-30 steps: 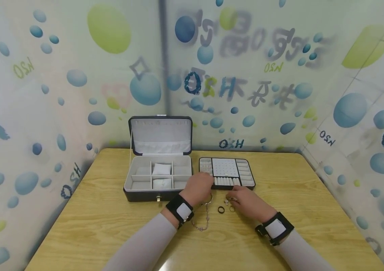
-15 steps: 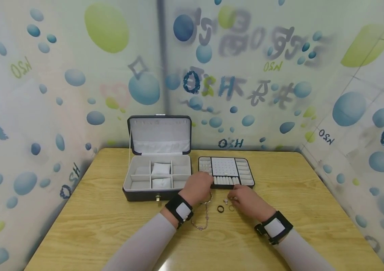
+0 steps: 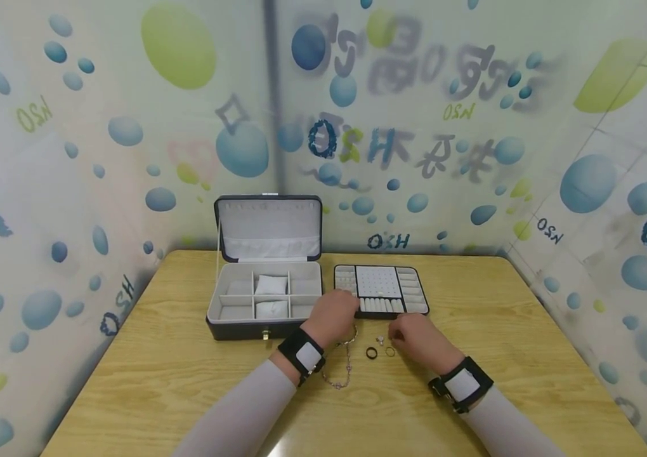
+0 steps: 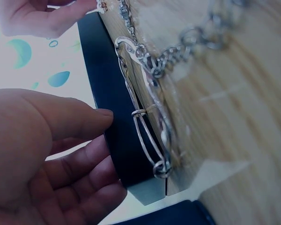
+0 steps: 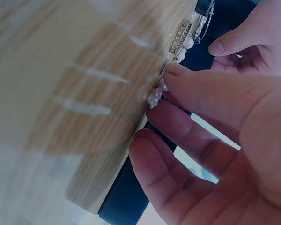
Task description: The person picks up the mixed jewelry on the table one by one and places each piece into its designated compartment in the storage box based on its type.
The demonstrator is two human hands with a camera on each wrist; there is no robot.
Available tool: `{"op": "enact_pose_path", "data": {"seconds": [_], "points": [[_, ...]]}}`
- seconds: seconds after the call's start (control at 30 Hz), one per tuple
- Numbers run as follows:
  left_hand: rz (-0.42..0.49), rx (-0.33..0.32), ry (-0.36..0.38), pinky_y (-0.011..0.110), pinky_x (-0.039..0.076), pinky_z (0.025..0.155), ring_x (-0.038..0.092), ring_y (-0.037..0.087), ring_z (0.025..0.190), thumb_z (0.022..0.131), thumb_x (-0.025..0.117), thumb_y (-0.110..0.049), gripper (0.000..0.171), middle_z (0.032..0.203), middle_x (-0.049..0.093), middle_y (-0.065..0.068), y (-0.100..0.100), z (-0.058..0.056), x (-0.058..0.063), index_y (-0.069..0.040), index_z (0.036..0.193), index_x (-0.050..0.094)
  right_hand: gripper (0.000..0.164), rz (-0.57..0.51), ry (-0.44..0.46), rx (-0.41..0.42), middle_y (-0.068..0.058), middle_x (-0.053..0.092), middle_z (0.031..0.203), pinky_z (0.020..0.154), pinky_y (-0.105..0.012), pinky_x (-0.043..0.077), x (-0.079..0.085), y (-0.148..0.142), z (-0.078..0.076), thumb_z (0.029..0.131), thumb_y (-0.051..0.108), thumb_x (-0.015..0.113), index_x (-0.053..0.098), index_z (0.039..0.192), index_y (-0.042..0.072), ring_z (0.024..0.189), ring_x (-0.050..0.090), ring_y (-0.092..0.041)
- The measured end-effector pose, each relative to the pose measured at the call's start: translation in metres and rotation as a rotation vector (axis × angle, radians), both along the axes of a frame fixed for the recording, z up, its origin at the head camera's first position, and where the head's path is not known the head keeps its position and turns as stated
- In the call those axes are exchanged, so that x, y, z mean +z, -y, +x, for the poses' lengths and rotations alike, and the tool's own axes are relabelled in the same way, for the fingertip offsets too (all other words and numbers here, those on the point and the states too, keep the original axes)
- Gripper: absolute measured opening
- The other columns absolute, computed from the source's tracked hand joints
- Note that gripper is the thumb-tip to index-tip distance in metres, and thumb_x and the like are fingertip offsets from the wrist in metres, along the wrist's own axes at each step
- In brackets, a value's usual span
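Note:
My left hand [image 3: 332,316] grips the near left corner of a black-edged jewelry tray [image 3: 379,282]. In the left wrist view, its thumb lies on the tray's dark side [image 4: 96,61], and its fingers curl by the corner. Between my right hand's [image 3: 420,339] thumb and index finger is a small white beaded piece [image 5: 155,96]; its exact kind is unclear. On the table nearby lie a black ring [image 3: 372,353], a gold ring [image 3: 390,351] and a small sparkly piece [image 3: 380,341]. A silver bracelet [image 4: 140,112] and chain [image 3: 339,384] lie below my left hand.
A black jewelry box [image 3: 238,330] stands with its lid [image 3: 272,222] raised, left of the tray. Two white cushions [image 3: 272,285] sit in its middle compartments. The wooden table [image 3: 472,292] meets patterned walls at the back.
My right hand's fingertips have drawn slightly to the right, away from the sparkly piece on the table. My left hand stays at the tray's corner.

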State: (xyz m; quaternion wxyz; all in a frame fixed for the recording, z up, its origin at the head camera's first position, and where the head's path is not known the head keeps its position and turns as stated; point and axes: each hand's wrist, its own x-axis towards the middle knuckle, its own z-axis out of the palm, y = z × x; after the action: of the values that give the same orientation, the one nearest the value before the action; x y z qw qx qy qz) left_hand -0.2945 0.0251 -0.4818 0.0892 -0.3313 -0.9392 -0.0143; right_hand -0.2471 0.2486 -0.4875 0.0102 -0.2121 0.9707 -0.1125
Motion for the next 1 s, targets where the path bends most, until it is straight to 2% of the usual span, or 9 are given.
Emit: {"op": "enact_pose_path", "data": {"seconds": [0.27,0.63,1.0], "points": [[-0.004,0.005,-0.008,0.032,0.058,0.065,0.067,0.015,0.077,0.092,0.076,-0.011,0.005,0.083,0.071,0.000,-0.0012,0.0027,0.0025,-0.015,0.089,0.074,0.017,0.006,0.001,0.012,0.012,0.063,0.074,0.066,-0.029,0.048,-0.0006,-0.0013,0.0000,0.087,0.006,0.084,0.075,0.079,0.018,0.070,0.051,-0.005],[-0.035,0.008,-0.032,0.033,0.060,0.068,0.070,0.017,0.081,0.091,0.080,-0.015,0.004,0.086,0.073,0.000,-0.0025,0.0045,0.0029,-0.015,0.091,0.076,0.024,-0.001,-0.080,0.072,0.012,0.061,0.071,0.063,-0.025,0.046,-0.0028,-0.0033,0.0015,0.085,-0.001,0.078,0.071,0.073,0.018,0.067,0.049,-0.003],[-0.020,-0.004,-0.033,0.031,0.057,0.064,0.068,0.016,0.079,0.091,0.077,-0.011,0.007,0.085,0.071,-0.001,-0.0003,0.0002,-0.0017,-0.017,0.089,0.075,0.025,-0.007,-0.049,0.008,0.011,0.058,0.068,0.061,-0.025,0.044,-0.0015,-0.0010,0.0016,0.085,0.000,0.076,0.068,0.070,0.020,0.064,0.048,-0.006]]}}
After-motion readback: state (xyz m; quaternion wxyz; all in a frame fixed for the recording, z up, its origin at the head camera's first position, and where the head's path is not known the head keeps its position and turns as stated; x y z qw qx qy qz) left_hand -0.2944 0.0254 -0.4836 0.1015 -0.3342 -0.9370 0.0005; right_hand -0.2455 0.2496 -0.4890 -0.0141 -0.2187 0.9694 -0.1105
